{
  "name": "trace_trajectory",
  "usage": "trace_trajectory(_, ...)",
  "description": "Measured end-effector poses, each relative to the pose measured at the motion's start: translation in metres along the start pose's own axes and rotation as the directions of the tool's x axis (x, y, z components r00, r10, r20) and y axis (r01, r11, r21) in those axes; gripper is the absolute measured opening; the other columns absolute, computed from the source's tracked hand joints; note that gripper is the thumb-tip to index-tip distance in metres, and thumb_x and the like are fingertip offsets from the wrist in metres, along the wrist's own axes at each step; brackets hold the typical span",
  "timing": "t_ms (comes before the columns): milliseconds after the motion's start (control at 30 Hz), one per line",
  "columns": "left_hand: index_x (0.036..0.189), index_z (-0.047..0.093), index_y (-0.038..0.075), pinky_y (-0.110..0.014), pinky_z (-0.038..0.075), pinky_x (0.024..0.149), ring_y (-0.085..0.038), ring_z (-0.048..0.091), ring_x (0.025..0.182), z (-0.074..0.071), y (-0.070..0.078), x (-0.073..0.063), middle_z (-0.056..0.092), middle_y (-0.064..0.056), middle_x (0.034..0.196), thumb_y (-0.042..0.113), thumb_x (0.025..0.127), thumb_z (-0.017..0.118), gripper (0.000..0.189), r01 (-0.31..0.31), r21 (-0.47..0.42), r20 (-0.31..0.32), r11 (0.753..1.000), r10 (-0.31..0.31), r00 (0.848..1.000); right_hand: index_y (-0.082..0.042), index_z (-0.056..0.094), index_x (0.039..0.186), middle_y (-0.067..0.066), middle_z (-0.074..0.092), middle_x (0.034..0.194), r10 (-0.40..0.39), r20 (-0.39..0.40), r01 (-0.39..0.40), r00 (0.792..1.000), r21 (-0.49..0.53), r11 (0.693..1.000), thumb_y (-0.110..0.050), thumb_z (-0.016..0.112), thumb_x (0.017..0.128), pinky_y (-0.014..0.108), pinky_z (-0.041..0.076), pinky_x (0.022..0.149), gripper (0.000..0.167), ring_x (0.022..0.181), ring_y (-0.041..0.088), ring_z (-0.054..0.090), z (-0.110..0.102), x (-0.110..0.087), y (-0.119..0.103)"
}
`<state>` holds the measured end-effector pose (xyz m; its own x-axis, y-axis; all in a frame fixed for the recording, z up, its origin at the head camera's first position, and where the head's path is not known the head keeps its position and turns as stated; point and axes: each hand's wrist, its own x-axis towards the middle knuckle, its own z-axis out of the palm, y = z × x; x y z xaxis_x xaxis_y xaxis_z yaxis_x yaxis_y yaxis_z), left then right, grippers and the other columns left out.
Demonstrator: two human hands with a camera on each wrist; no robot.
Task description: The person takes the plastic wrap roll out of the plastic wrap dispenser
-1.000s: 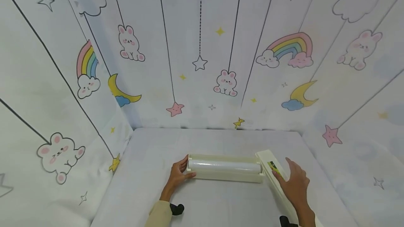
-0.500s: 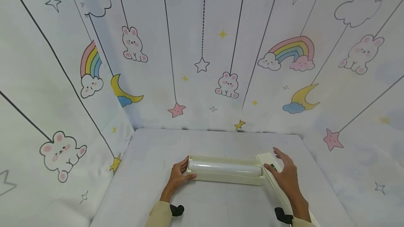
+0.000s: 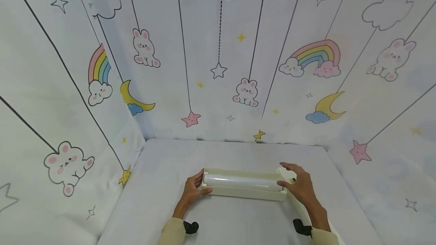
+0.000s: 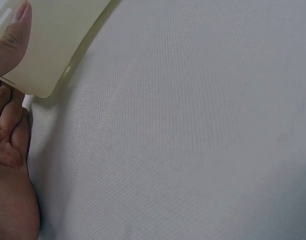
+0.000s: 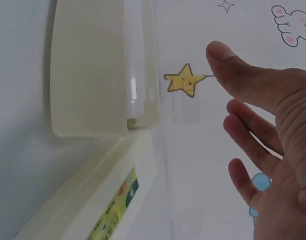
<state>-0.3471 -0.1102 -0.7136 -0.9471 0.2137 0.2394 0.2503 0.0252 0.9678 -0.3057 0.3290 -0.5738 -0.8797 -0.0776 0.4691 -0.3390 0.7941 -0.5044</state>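
A roll of cling film point(image 3: 238, 181) lies lengthwise in a long cream dispenser box point(image 3: 245, 193) on the white-covered table. My left hand point(image 3: 191, 191) grips the box's left end, thumb on the front wall point(image 4: 57, 35) and fingers around the end. Over the right end of the roll hovers my right hand point(image 3: 301, 185), thumb and fingers spread apart. The right wrist view shows nothing between that hand's thumb point(image 5: 243, 75) and fingers. The box's long cream lid point(image 5: 87, 185), with a green and yellow label point(image 5: 115, 207), lies slanted beside the right end, partly hidden under my right arm in the head view.
A white cloth point(image 3: 170, 158) covers the table. White walls point(image 3: 163, 86) printed with rabbits, stars, moons and rainbows enclose it at the back and both sides. Black straps point(image 3: 302, 227) show at my wrists.
My right hand has moved left, from above the lid to over the right end of the roll. My left hand has kept its grip, and the box has barely shifted.
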Motion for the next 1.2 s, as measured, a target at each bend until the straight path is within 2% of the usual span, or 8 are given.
trace_trajectory(67,0.161,0.044,-0.009,-0.012,0.049,0.114,-0.035,0.057,0.150,0.001,0.003,-0.001,0.050,-0.030,0.162,0.022,0.082,0.099,0.101,-0.035,0.023,-0.002,0.999,0.035,0.999,-0.005,0.074,0.138,0.019,0.077,0.132,-0.007,0.018,0.007,1.000,0.000,1.000,-0.005,0.103,0.068,0.067,0.059,0.096,0.076,0.114,0.041,0.073,0.001,0.002,-0.002)
trace_trajectory(200,0.158,0.043,-0.016,-0.017,0.051,0.116,-0.041,0.059,0.147,0.002,0.010,-0.002,0.050,-0.038,0.158,0.013,0.085,0.096,0.096,-0.104,0.075,0.009,0.992,0.103,0.995,-0.004,0.076,0.133,0.019,0.079,0.128,-0.016,0.054,0.015,0.998,0.011,1.000,-0.005,0.103,0.068,0.068,0.059,0.095,0.070,0.112,0.041,0.074,0.002,0.006,-0.005)
trace_trajectory(267,0.159,0.042,-0.015,-0.018,0.050,0.117,-0.044,0.056,0.148,0.003,0.013,-0.003,0.049,-0.037,0.160,0.011,0.085,0.095,0.095,-0.085,0.071,0.012,0.994,0.085,0.996,-0.004,0.077,0.132,0.017,0.080,0.126,-0.020,0.075,0.019,0.997,0.010,1.000,-0.005,0.103,0.068,0.066,0.060,0.095,0.068,0.111,0.040,0.074,0.004,0.008,-0.005)
trace_trajectory(400,0.162,0.041,-0.010,-0.020,0.047,0.120,-0.048,0.050,0.152,0.003,0.015,-0.002,0.047,-0.031,0.164,0.009,0.085,0.095,0.097,0.013,0.045,0.005,0.999,-0.013,1.000,-0.006,0.079,0.129,0.013,0.081,0.121,-0.020,0.134,0.021,0.991,-0.004,1.000,-0.007,0.103,0.069,0.064,0.060,0.095,0.065,0.109,0.037,0.074,0.009,0.010,-0.004)
trace_trajectory(500,0.163,0.041,-0.008,-0.026,0.047,0.122,-0.049,0.049,0.153,0.003,0.014,-0.002,0.048,-0.029,0.164,0.006,0.084,0.095,0.097,0.040,0.044,0.003,0.998,-0.040,0.999,-0.005,0.079,0.128,0.012,0.082,0.120,-0.015,0.173,0.016,0.985,0.001,1.000,-0.007,0.102,0.069,0.065,0.060,0.096,0.063,0.108,0.036,0.074,0.012,0.011,-0.004)
trace_trajectory(867,0.162,0.041,-0.010,-0.021,0.049,0.119,-0.050,0.051,0.150,0.003,0.016,-0.003,0.049,-0.031,0.163,0.006,0.084,0.094,0.096,0.015,0.057,0.000,0.998,-0.015,1.000,-0.008,0.081,0.125,0.008,0.083,0.120,0.024,0.255,-0.024,0.967,-0.004,1.000,-0.007,0.103,0.069,0.064,0.059,0.100,0.060,0.109,0.033,0.074,0.026,0.013,0.002)
trace_trajectory(1033,0.162,0.042,-0.010,-0.022,0.049,0.119,-0.050,0.052,0.150,0.003,0.017,-0.002,0.050,-0.031,0.162,0.005,0.084,0.094,0.095,0.010,0.052,0.003,0.999,-0.010,1.000,-0.007,0.081,0.123,0.010,0.082,0.120,0.065,0.329,-0.065,0.942,-0.013,0.998,-0.007,0.102,0.070,0.065,0.059,0.102,0.058,0.110,0.034,0.075,0.031,0.014,0.006)
trace_trajectory(1200,0.162,0.040,-0.011,-0.031,0.048,0.123,-0.050,0.050,0.151,0.003,0.018,-0.002,0.049,-0.031,0.163,0.004,0.084,0.094,0.096,0.030,0.032,0.012,0.999,-0.031,0.999,-0.006,0.082,0.122,0.010,0.083,0.117,0.086,0.390,-0.078,0.917,-0.036,0.996,-0.006,0.100,0.071,0.063,0.059,0.099,0.054,0.107,0.033,0.075,0.035,0.016,0.008)
